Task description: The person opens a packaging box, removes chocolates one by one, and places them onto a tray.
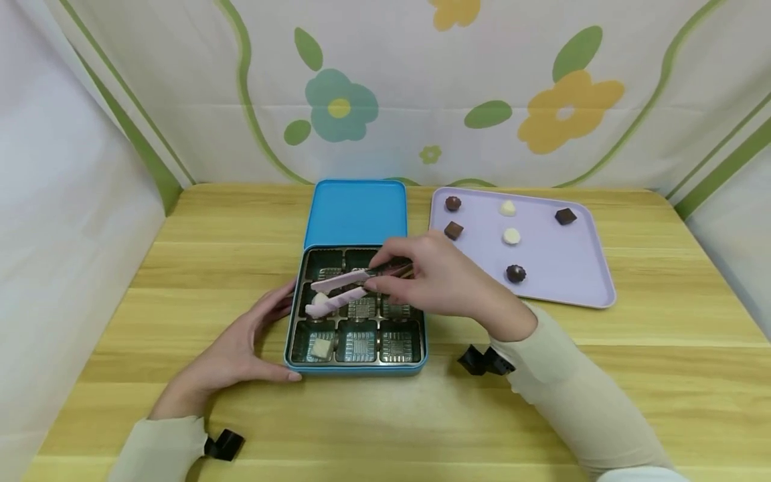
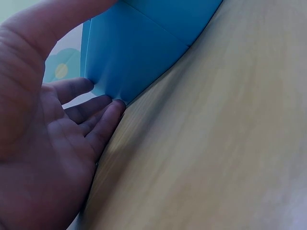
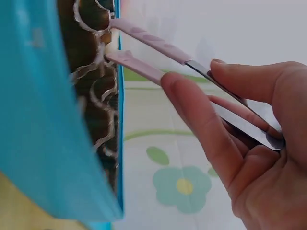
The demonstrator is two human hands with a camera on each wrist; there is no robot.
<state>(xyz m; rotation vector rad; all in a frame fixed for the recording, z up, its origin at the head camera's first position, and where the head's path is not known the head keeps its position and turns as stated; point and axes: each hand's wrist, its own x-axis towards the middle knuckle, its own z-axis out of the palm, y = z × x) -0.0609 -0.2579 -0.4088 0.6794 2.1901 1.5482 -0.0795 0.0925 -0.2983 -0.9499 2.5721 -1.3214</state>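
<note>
A blue tin (image 1: pixel 355 370) with a gold tray of square compartments stands on the table. My right hand (image 1: pixel 446 278) pinches tongs with pale lilac tips (image 3: pixel 139 67) over the tray. The tong tips stand apart above the middle left compartment, and a white chocolate (image 1: pixel 320 299) sits there, partly covered by them. A square white chocolate (image 1: pixel 322 348) lies in the front left compartment. My left hand (image 1: pixel 237 351) rests against the tin's left front corner, its thumb along the front and its fairly straight fingers (image 2: pixel 103 120) touching the left side. The back compartments are partly hidden.
The tin's blue lid (image 1: pixel 360 213) lies open behind it. At the right, a lilac tray (image 1: pixel 563 268) bears several chocolates, among them a dark round one (image 1: pixel 515 273) and a white one (image 1: pixel 511 235). A patterned curtain (image 1: pixel 409 80) hangs behind the table.
</note>
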